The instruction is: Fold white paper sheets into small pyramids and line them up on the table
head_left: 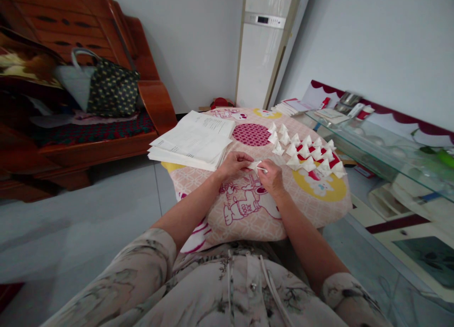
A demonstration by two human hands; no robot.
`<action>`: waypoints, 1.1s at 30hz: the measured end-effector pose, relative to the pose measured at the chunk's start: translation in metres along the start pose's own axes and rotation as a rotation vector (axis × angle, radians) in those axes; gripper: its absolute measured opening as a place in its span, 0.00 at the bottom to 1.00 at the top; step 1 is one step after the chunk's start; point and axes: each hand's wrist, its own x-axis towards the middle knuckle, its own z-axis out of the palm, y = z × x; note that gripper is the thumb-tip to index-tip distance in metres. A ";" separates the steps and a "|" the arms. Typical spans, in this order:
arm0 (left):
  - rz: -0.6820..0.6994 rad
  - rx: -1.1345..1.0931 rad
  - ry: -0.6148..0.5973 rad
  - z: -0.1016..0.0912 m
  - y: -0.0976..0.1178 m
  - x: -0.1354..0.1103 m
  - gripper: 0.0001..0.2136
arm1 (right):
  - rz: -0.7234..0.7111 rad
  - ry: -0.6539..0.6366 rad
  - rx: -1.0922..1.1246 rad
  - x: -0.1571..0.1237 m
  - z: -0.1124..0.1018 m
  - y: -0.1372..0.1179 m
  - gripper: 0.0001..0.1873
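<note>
Between my two hands, above the cloth-covered table (213, 199), is a small folded piece of white paper (254, 165). The fingers of my left hand (236, 164) pinch its left end. My right hand (270, 176) is closed on its right end, hiding part of the folds. Beyond my left hand lies a stack of paper sheets (193, 140), some with printed lines. To the right of my right hand stand several small pointed folded paper pieces (293, 161), set out in rows.
A glass-topped cabinet (376, 142) with cups and papers borders the table's right side. A wooden sofa (149, 100) with a dotted bag (112, 88) stands at left. Behind the table rises a tall white air conditioner (260, 57). Booklets (291, 107) lie at the table's far right edge.
</note>
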 end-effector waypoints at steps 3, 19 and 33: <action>0.007 -0.015 -0.013 0.000 0.003 -0.002 0.10 | -0.015 0.006 -0.017 0.000 0.000 0.000 0.07; 0.009 0.554 -0.027 0.006 0.004 -0.008 0.15 | -0.013 0.006 -0.006 -0.001 0.002 0.000 0.08; 0.033 0.599 -0.102 0.003 0.006 -0.010 0.15 | 0.251 0.013 0.200 0.002 -0.002 -0.002 0.04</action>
